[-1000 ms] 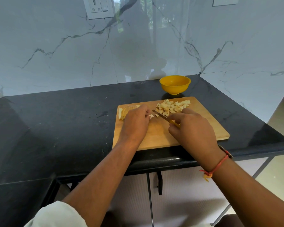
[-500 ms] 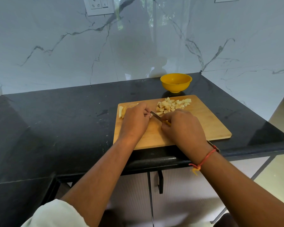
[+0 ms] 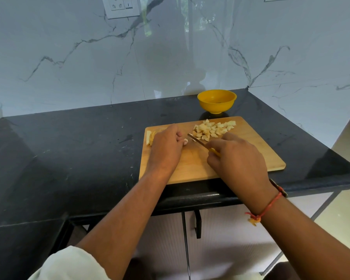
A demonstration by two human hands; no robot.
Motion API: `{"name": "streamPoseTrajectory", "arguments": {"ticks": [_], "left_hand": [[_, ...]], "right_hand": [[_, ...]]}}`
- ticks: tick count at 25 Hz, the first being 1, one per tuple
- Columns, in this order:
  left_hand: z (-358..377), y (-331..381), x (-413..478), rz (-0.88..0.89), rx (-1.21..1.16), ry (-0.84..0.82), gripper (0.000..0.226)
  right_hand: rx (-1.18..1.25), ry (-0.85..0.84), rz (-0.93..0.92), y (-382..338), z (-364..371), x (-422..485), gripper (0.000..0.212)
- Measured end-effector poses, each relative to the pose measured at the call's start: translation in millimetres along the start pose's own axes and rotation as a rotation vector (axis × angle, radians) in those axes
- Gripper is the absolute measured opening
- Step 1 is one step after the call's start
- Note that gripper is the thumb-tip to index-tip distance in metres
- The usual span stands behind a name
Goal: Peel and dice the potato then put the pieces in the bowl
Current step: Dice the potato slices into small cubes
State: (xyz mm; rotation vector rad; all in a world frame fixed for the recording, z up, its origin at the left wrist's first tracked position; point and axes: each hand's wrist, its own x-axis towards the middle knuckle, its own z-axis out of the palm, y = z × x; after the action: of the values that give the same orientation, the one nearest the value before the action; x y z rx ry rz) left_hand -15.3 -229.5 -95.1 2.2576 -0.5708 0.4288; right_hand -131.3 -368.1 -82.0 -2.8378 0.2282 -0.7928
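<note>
A wooden cutting board [image 3: 257, 150] lies on the black counter. On its far side sits a pile of diced potato pieces [image 3: 212, 129]. My left hand [image 3: 167, 146] holds down potato slices [image 3: 149, 137], with a small pale end [image 3: 185, 141] showing at its fingertips. My right hand [image 3: 236, 156] grips a knife [image 3: 197, 142] by its yellow handle, the blade pointing left toward the left fingers, just right of the potato end. The yellow bowl [image 3: 217, 101] stands beyond the board and looks nearly empty.
The black counter [image 3: 79, 148] runs left and wraps round the corner; its front edge is just below the board. Marble walls close the back and right. A socket plate [image 3: 120, 6] is on the wall above. Cabinet doors are below.
The knife blade has shifted slightly to the right, away from my left fingertips, and my right hand drew back a little. My left hand stays on the potato.
</note>
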Motion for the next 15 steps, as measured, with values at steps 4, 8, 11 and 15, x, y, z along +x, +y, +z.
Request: {"name": "streamPoseTrajectory", "arguments": {"ticks": [4,8,11,15], "left_hand": [[-0.2,-0.4,-1.7,0.003,0.007,-0.002,0.008],[0.0,-1.9,-1.2,0.004,0.013,0.001,0.008],[-0.4,-3.6,0.7,0.004,0.001,-0.003,0.008],[-0.6,-5.4,1.8,0.0,0.004,0.002,0.01]], "right_hand": [[0.107,-0.028,0.037,-4.2,4.0,2.2,0.027],[0.109,-0.052,0.033,-7.4,5.9,5.5,0.028],[0.13,-0.056,0.054,-9.5,10.7,12.2,0.029],[0.159,-0.082,0.097,-13.0,16.2,21.1,0.03]]}}
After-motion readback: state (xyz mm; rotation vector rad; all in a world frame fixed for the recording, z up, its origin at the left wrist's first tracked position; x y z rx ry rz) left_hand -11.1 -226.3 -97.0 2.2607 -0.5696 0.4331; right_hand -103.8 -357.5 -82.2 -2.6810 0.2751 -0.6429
